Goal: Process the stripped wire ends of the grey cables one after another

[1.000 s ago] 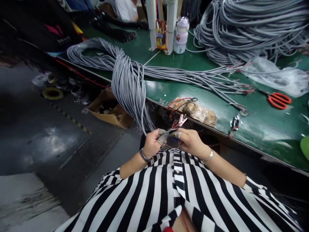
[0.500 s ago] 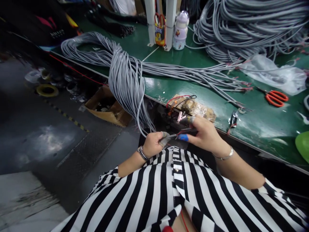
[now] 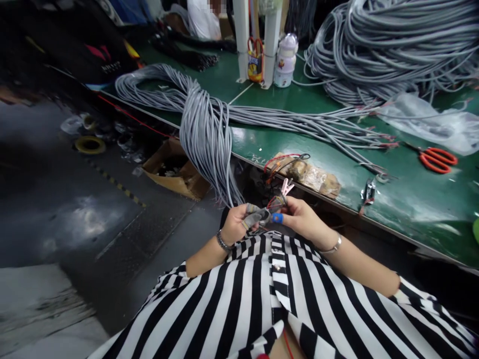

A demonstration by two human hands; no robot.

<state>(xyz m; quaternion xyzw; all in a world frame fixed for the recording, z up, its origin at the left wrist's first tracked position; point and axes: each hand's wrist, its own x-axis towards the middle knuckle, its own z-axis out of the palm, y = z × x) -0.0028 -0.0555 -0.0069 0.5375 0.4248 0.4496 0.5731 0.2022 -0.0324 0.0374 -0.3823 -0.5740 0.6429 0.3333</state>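
On the near side of the wrapped block (image 3: 316,180), the left hand (image 3: 236,224) is closed on a grey cable (image 3: 266,215) near its end, presumably to steady the thin wires (image 3: 275,201) for the right hand (image 3: 305,220). Left of the block, the cable bundle (image 3: 205,129) drapes off the tabletop (image 3: 262,134), likely for easy reach. Both forearms angle inward; the right thumb and forefinger meet the wires, though whether they clamp them cannot be told.

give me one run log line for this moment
left hand: pinching cable end; right hand: at its red wires; green bench: orange-handled scissors, gray cable bundle over edge
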